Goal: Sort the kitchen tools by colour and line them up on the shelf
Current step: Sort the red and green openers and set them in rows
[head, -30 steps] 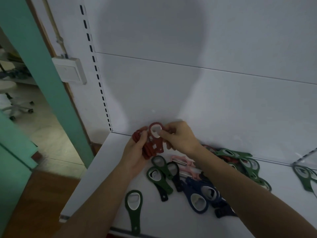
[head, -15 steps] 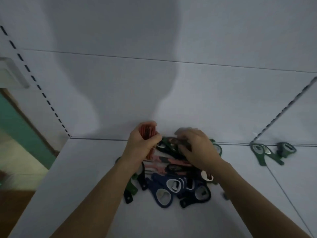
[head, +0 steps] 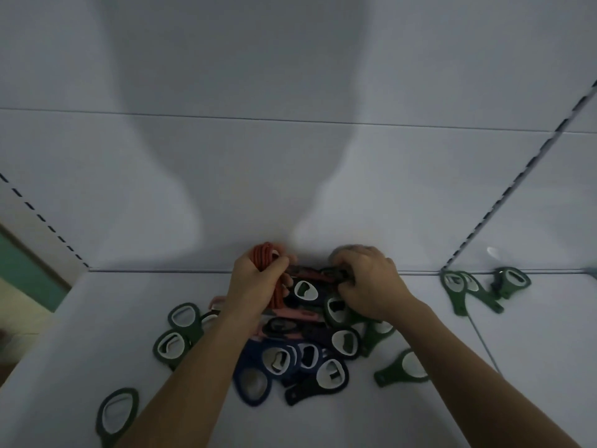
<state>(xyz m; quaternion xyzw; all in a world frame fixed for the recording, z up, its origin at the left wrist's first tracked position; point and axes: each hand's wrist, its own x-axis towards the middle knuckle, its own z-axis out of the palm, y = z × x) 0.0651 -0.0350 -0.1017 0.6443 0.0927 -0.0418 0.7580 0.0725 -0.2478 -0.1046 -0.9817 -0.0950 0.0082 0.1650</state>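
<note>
My left hand (head: pixel 255 282) grips a stack of red bottle openers (head: pixel 265 255) held on edge at the back of the white shelf (head: pixel 129 318). My right hand (head: pixel 368 286) reaches into a mixed pile, its curled fingers pinching a dark opener (head: pixel 336 274) at the pile's back. The pile holds blue openers (head: pixel 258 373), black ones (head: pixel 326 376), green ones (head: pixel 176 342) and pink peelers (head: pixel 290 313). Much of the pile lies hidden under my forearms.
A few green openers (head: pixel 465 291) lie apart on the neighbouring shelf section to the right, past a slotted upright (head: pixel 517 179). One green opener (head: pixel 116 412) lies alone near the front left, another (head: pixel 403 367) at the right of the pile. The back panel (head: pixel 290 176) rises behind.
The view has swung right and down onto the pile. My right hand has let go of the red stack and moved into the pile; my left hand keeps the red openers.
</note>
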